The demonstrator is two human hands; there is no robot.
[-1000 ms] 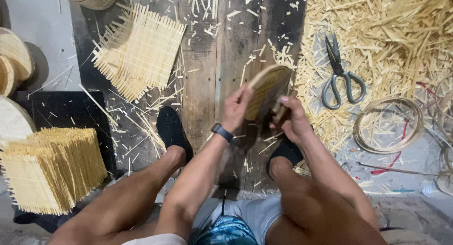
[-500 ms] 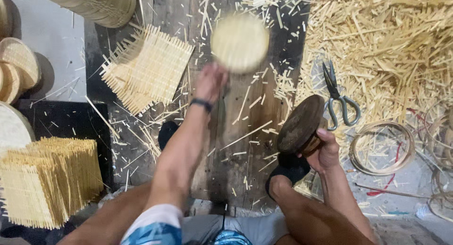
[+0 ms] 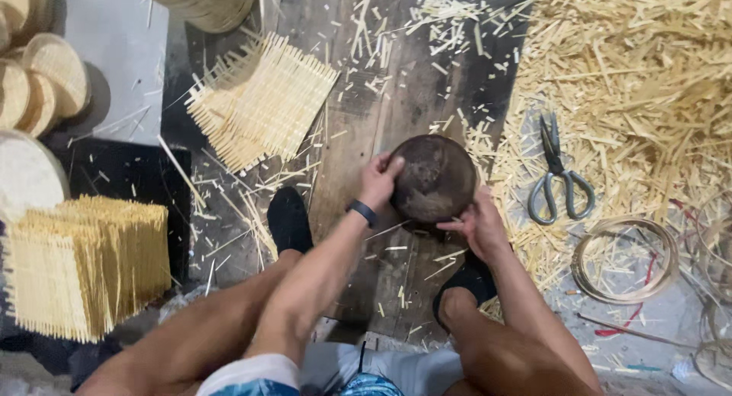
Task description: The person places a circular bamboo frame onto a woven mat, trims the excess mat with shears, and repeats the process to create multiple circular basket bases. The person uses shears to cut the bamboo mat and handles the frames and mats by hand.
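Observation:
A dark round bowl-shaped mould (image 3: 435,176) rests dome-up on the wooden plank floor (image 3: 389,98) between my feet. My left hand (image 3: 379,181) presses on its left rim, fingers curled over the edge. My right hand (image 3: 477,223) grips its lower right rim. A dark band sits on my left wrist. Both feet wear black socks, one on each side of the mould.
Grey scissors (image 3: 559,175) lie right of the mould on bamboo scraps (image 3: 633,75). Bamboo rings (image 3: 625,259) sit at lower right. A woven bamboo mat (image 3: 263,102) lies upper left, a stack of mats (image 3: 84,262) at left, round woven pieces (image 3: 46,83) far left and top.
My left hand let go of a pale round woven piece it held out far ahead and came back to the mould. The mould went from tilted in my right hand to flat on the floor.

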